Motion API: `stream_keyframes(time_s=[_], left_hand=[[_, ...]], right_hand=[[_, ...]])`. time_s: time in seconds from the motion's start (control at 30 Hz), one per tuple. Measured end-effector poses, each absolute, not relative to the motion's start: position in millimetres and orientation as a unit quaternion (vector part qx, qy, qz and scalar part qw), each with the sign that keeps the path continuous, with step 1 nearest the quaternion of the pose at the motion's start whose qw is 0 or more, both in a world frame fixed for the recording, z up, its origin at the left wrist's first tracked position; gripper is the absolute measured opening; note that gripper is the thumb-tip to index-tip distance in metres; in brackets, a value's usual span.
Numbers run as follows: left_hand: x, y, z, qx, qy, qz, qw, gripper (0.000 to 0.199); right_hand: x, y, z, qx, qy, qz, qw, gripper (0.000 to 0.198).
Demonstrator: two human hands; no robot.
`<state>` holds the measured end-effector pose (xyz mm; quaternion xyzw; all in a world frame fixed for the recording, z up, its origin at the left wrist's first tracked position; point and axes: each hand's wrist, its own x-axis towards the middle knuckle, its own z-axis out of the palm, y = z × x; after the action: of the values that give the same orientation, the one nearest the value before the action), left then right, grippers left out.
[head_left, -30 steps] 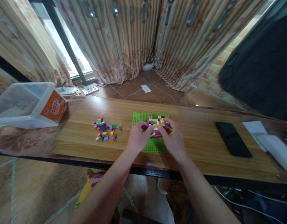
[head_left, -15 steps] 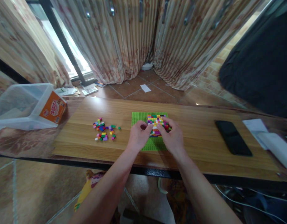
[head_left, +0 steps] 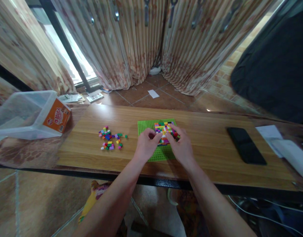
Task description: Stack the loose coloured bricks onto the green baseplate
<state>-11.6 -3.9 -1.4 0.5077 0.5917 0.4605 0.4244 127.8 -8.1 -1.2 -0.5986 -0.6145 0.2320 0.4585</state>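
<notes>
A block of many-coloured toy bricks (head_left: 163, 128) stands on a green studded baseplate (head_left: 144, 124) at the middle of the table. My left hand (head_left: 146, 144) is at the block's left side, thumb and forefinger brought together against it. Whatever lies between those fingertips is too small to make out. Around the block's right side curves my right hand (head_left: 181, 144), its thumb on the near top and its fingers at the far right edge. Both hands cover parts of the block and the plate. Loose small bricks (head_left: 108, 136) lie scattered to the left of the plate.
A clear plastic bin (head_left: 25, 131) with an orange label stands at the left. On the right lie a black phone (head_left: 246, 145), white paper (head_left: 269, 133) and a white case-like object (head_left: 291, 158). The wooden tabletop (head_left: 205, 131) has its dark front edge close to my forearms.
The baseplate and the brick block have shifted slightly left, and the plate has turned a little. Both hands keep nearly the same pose. The camera view has moved very slightly.
</notes>
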Motion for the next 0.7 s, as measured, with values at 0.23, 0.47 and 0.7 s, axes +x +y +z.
stream_keyframes(time_s=[0.23,0.47,0.7], left_hand=[[-21,-4,0,0.500,0.573,0.455,0.464,0.029],[-38,1,0,0.495,0.581,0.464,0.450,0.022],[-92,6,14,0.535,0.586,0.449,0.412,0.008]], right_hand=[[137,-8,-6,-0.585,-0.620,0.251,0.459,0.040],[143,-5,-7,-0.604,-0.576,0.273,0.479,0.041],[142,-7,1,-0.631,-0.575,0.244,0.460,0.042]])
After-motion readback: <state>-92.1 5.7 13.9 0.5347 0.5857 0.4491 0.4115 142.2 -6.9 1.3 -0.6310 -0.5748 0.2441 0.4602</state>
